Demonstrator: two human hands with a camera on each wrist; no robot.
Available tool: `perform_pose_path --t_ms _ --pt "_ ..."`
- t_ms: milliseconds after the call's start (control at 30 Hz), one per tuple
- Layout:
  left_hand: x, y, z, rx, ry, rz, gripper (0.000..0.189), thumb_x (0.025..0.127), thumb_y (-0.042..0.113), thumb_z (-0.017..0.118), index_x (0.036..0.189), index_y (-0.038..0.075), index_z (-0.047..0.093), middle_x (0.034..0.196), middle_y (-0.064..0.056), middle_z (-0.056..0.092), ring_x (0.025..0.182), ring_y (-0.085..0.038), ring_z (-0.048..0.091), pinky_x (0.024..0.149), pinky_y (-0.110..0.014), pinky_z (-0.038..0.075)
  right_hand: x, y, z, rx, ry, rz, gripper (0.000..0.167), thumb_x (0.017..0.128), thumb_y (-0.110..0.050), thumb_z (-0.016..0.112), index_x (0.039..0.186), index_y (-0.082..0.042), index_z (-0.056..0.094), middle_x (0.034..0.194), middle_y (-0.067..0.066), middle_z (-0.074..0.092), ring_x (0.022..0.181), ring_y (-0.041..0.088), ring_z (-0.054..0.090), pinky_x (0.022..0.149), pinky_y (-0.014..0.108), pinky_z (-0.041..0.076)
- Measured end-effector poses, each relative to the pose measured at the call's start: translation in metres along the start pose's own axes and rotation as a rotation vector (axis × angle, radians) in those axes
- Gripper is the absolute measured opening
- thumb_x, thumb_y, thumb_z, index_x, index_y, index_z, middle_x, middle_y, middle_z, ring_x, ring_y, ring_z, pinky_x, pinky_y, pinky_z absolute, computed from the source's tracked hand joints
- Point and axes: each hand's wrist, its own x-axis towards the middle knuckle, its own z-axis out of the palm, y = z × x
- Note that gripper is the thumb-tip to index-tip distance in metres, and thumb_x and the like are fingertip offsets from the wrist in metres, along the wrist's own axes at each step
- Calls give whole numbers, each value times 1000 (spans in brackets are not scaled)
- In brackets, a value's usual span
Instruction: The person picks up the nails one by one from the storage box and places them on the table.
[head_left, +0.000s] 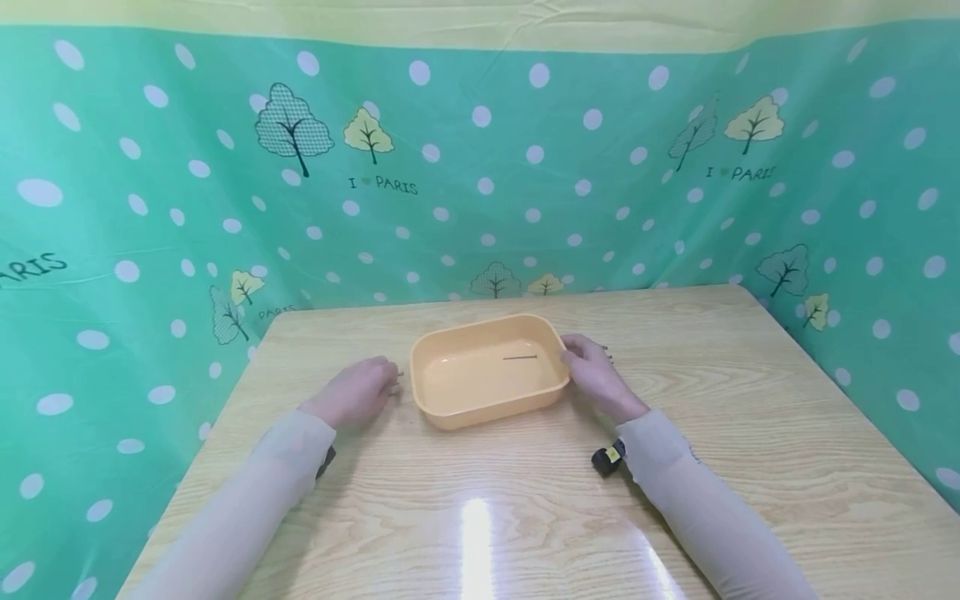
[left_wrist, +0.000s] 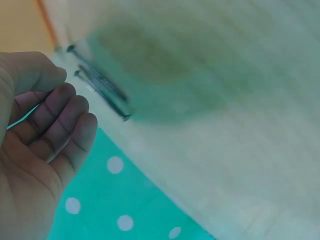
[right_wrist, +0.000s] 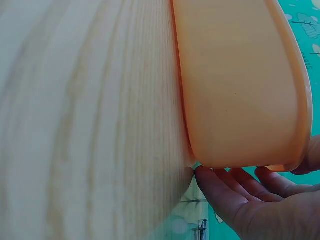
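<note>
A shallow orange plastic basin [head_left: 491,410] sits mid-table, slightly tilted to the head view, with a single thin nail [head_left: 520,357] lying inside it. My right hand [head_left: 600,377] grips the basin's right end, thumb at the rim and fingers against the outer wall, as the right wrist view also shows. Left of the basin, my left hand [head_left: 358,390] is low over the table, its fingers loosely bent with nothing visible in them. Just beyond those fingertips in the left wrist view lie two dark nails [left_wrist: 102,95] side by side.
More nails [head_left: 607,353] lie just past my right hand, partly hidden by it. The wood-grain table [head_left: 750,433] meets a green dotted curtain [head_left: 487,167] at the back and both sides. A black wrist camera [head_left: 606,458] hangs beside my right sleeve.
</note>
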Motion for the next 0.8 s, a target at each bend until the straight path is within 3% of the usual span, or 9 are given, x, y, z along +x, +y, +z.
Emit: perform_pose_path --t_ms 333,600,800 --pt "12 13 -19 34 23 79 11 84 0 63 92 7 66 85 -2 60 77 -17 57 72 -34 53 1 0 1 -3 6 2 45 99 -18 40 142 -2 38 139 19 44 119 31 51 102 44 43" --pt "27 32 -34 80 50 92 7 88 8 60 89 7 67 81 -1 58 70 -16 55 67 -34 53 1 1 1 3 8 -5 45 100 -18 40 142 -1 37 140 20 43 121 33 50 102 45 42" --pt "39 48 -42 106 14 118 10 85 3 58 92 6 64 79 -1 55 68 -17 52 62 -32 50 1 0 1 7 8 4 46 100 -18 39 142 -1 36 140 20 43 122 32 50 103 44 42"
